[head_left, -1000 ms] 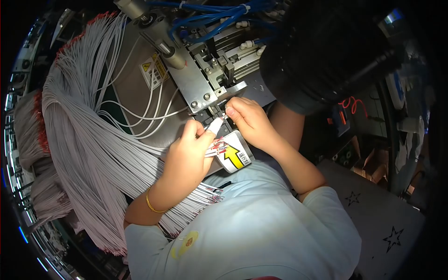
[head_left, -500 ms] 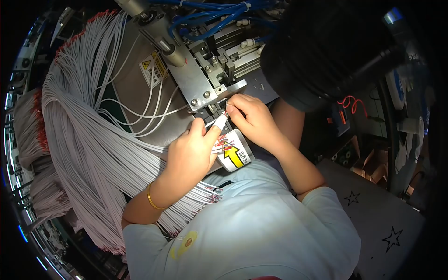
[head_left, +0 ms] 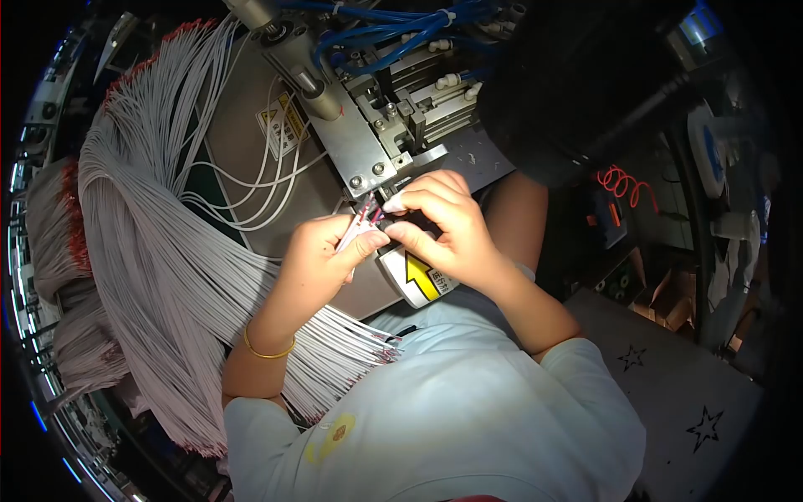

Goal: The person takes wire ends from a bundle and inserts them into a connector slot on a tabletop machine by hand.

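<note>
A small bunch of white cables (head_left: 348, 238) with dark red wire ends is in the left hand (head_left: 322, 255), just below the front edge of the metal press block (head_left: 343, 146). The left thumb and fingers are clamped on the cables, the wire ends pointing up past the thumb. The right hand (head_left: 443, 226) is beside these ends, its thumb and forefinger apart; whether the fingertips touch the wires cannot be told. A white label with a yellow arrow (head_left: 418, 274) lies below the right hand, partly covered by it. A few loose white leads (head_left: 266, 186) curve across the machine plate near a yellow warning label (head_left: 283, 125). A large bundle of grey-white cables (head_left: 159, 234) spreads on the left, and blue air tubes (head_left: 393, 46) cross above the press block.
</note>
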A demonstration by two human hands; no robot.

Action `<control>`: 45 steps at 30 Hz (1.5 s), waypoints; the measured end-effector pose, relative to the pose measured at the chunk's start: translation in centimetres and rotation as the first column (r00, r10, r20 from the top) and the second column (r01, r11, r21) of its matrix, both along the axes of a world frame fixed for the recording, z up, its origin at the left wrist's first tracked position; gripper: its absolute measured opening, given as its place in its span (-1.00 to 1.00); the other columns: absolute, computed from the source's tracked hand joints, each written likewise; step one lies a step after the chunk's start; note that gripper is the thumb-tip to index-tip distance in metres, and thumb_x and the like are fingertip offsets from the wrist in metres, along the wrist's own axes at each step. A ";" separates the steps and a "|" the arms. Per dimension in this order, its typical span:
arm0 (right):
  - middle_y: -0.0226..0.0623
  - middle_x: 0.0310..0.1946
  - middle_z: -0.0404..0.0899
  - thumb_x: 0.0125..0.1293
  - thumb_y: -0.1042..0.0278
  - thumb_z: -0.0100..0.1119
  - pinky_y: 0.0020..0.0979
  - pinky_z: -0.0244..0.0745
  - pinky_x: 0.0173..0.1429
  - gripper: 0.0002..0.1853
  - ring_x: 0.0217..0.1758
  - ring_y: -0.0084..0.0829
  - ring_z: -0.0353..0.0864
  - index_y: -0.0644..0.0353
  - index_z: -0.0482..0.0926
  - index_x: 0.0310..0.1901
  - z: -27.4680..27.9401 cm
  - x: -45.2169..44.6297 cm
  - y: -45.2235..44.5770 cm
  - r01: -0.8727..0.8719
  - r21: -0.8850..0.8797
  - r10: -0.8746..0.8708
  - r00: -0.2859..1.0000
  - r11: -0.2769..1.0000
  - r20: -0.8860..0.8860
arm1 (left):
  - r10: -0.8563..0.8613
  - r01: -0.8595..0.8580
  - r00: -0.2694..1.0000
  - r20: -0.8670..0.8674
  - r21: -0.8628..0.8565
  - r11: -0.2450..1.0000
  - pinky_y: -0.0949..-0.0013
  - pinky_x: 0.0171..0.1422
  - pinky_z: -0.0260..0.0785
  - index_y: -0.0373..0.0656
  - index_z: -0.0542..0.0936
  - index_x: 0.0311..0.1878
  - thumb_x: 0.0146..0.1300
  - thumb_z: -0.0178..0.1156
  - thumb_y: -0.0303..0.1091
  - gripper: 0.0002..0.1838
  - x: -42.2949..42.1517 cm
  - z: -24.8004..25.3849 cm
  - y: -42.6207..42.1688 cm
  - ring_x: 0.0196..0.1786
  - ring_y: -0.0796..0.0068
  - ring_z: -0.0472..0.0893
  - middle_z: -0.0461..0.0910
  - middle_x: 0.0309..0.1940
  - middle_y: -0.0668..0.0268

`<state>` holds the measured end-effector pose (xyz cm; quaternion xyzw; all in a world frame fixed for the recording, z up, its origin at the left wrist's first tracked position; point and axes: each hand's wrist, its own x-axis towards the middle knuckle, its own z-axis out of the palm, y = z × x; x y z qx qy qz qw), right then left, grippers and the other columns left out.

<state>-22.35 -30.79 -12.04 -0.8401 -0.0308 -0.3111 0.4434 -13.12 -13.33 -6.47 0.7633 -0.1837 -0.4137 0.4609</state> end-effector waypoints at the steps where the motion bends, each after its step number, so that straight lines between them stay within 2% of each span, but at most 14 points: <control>1: -0.33 -0.43 0.58 0.15 0.43 0.34 -0.32 0.36 -0.08 -0.88 -0.30 -0.36 0.54 0.25 0.58 -0.35 -0.1 0.0 0.4 -0.059 0.077 0.060 0.998 0.995 -0.020 | -0.052 0.064 0.986 0.157 -0.073 0.995 0.48 -0.50 0.24 -0.32 0.57 -0.38 0.24 0.32 -0.35 -0.78 -0.1 -0.6 0.0 -0.55 0.62 0.44 0.42 -0.62 0.33; 3: -0.32 -0.37 0.61 0.14 0.43 0.36 -0.33 0.36 -0.04 -0.87 -0.25 -0.36 0.55 0.26 0.60 -0.34 0.0 0.1 0.7 -0.171 0.230 0.186 0.981 0.958 -0.046 | -0.109 0.216 0.880 0.463 -0.184 0.959 0.46 -0.49 0.24 -0.34 0.56 -0.39 0.26 0.30 -0.36 -0.77 -0.2 -0.9 -0.3 -0.55 0.64 0.43 0.44 -0.63 0.37; 8: -0.29 -0.35 0.62 0.15 0.47 0.34 -0.37 0.40 -0.05 -0.89 -0.23 -0.37 0.56 0.28 0.61 -0.32 0.5 -0.2 0.2 -0.198 0.221 0.215 0.975 0.955 -0.053 | -0.093 0.142 0.882 0.462 -0.072 0.987 0.48 -0.42 0.31 -0.35 0.57 -0.36 0.29 0.27 -0.37 -0.79 -0.6 0.5 0.0 -0.49 0.64 0.49 0.52 -0.57 0.37; 11: -0.29 -0.37 0.62 0.14 0.49 0.34 -0.41 0.44 -0.11 -0.90 -0.24 -0.39 0.56 0.29 0.62 -0.32 0.6 -0.4 0.3 -0.213 0.303 0.237 0.970 0.929 -0.046 | -0.056 0.097 0.974 0.218 -0.182 0.978 0.57 -0.24 0.40 -0.31 0.61 -0.28 0.31 0.23 -0.43 -0.88 -0.7 0.5 -0.2 -0.38 0.70 0.56 0.63 -0.47 0.39; 15: -0.28 -0.38 0.62 0.15 0.51 0.32 -0.44 0.46 -0.18 -0.91 -0.26 -0.40 0.56 0.31 0.62 -0.33 1.0 -0.3 0.2 -0.219 0.328 0.247 0.968 0.919 -0.046 | -0.052 0.078 0.989 0.136 -0.194 0.978 0.57 -0.23 0.41 -0.30 0.62 -0.25 0.31 0.22 -0.44 -0.89 -0.6 0.6 -0.2 -0.38 0.71 0.56 0.65 -0.47 0.39; 24: -0.29 -0.37 0.62 0.17 0.52 0.28 -0.46 0.46 -0.22 -0.93 -0.31 -0.44 0.56 0.31 0.62 -0.32 1.6 -0.5 -0.1 -0.208 0.299 0.259 0.955 0.931 -0.142 | -0.032 0.045 0.994 0.101 -0.130 0.990 0.58 -0.26 0.40 -0.29 0.63 -0.25 0.31 0.23 -0.43 -0.89 -0.7 0.6 -0.2 -0.39 0.74 0.55 0.65 -0.47 0.41; 27: -0.26 -0.45 0.61 0.17 0.49 0.27 -0.39 0.46 -0.21 -0.91 -0.32 -0.38 0.56 0.33 0.61 -0.34 1.6 -0.4 -0.2 -0.230 0.444 0.328 0.931 0.866 -0.157 | -0.035 0.044 0.997 0.064 -0.132 0.990 0.59 -0.28 0.38 -0.30 0.63 -0.25 0.30 0.25 -0.43 -0.89 -0.6 0.9 -0.3 -0.41 0.75 0.53 0.63 -0.49 0.43; 32: -0.31 -0.45 0.60 0.18 0.52 0.28 -0.47 0.44 -0.24 -0.93 -0.34 -0.46 0.55 0.31 0.62 -0.31 1.8 -0.6 -0.1 -0.202 0.453 0.309 0.935 0.868 -0.174 | -0.073 0.080 0.993 0.096 -0.069 0.994 0.54 -0.37 0.35 -0.29 0.62 -0.28 0.34 0.22 -0.36 -0.83 -0.6 1.0 -0.4 -0.44 0.72 0.50 0.59 -0.49 0.44; 36: -0.32 -0.47 0.59 0.17 0.52 0.29 -0.48 0.43 -0.25 -0.92 -0.34 -0.49 0.55 0.31 0.62 -0.31 1.5 -0.6 0.1 -0.128 0.691 0.366 0.907 0.711 -0.209 | 0.032 -0.026 0.999 0.031 -0.173 0.985 0.54 -0.42 0.31 -0.27 0.61 -0.25 0.31 0.25 -0.40 -0.88 -1.0 -0.2 -0.3 -0.47 0.74 0.46 0.56 -0.51 0.47; 37: -0.30 -0.46 0.60 0.16 0.51 0.28 -0.47 0.45 -0.24 -0.91 -0.34 -0.47 0.56 0.31 0.63 -0.30 1.5 -0.6 0.0 -0.157 0.523 0.316 0.920 0.838 -0.230 | -0.055 0.091 0.966 0.254 -0.132 0.987 0.57 -0.42 0.30 -0.27 0.60 -0.26 0.32 0.24 -0.41 -0.89 -0.9 -0.4 -0.1 -0.48 0.75 0.45 0.57 -0.48 0.45; 39: -0.26 -0.43 0.61 0.15 0.49 0.27 -0.45 0.48 -0.20 -0.89 -0.33 -0.44 0.59 0.33 0.63 -0.30 1.5 -0.6 -0.2 -0.184 0.125 0.210 0.948 0.975 -0.240 | -0.230 0.281 0.738 0.635 0.020 0.959 0.64 -0.40 0.29 -0.26 0.59 -0.26 0.33 0.23 -0.41 -0.89 -0.9 -0.6 0.1 -0.50 0.77 0.43 0.60 -0.43 0.42; 40: -0.26 -0.43 0.61 0.15 0.49 0.27 -0.45 0.48 -0.20 -0.89 -0.33 -0.44 0.59 0.33 0.63 -0.30 1.6 -0.7 -0.3 -0.184 0.126 0.210 0.947 0.975 -0.242 | -0.230 0.281 0.739 0.634 0.020 0.959 0.64 -0.40 0.29 -0.26 0.59 -0.26 0.33 0.23 -0.41 -0.89 -0.9 -0.6 0.1 -0.50 0.77 0.43 0.60 -0.43 0.42; 43: -0.25 -0.41 0.62 0.13 0.49 0.28 -0.45 0.49 -0.21 -0.87 -0.34 -0.45 0.60 0.33 0.64 -0.28 2.1 -0.7 -0.4 -0.200 0.407 0.308 0.925 0.891 -0.222 | -0.078 0.114 0.956 0.284 -0.112 0.987 0.59 -0.42 0.27 -0.28 0.57 -0.29 0.33 0.22 -0.44 -0.89 -1.2 -0.5 -0.1 -0.49 0.74 0.43 0.56 -0.48 0.42; 45: -0.26 -0.43 0.61 0.13 0.52 0.28 -0.47 0.46 -0.24 -0.89 -0.35 -0.48 0.58 0.32 0.63 -0.30 1.9 -0.7 -0.2 -0.199 0.438 0.309 0.931 0.877 -0.197 | -0.046 0.080 0.971 0.236 -0.138 0.987 0.56 -0.43 0.26 -0.29 0.56 -0.30 0.32 0.22 -0.44 -0.88 -1.4 -0.3 -0.2 -0.49 0.73 0.44 0.55 -0.49 0.41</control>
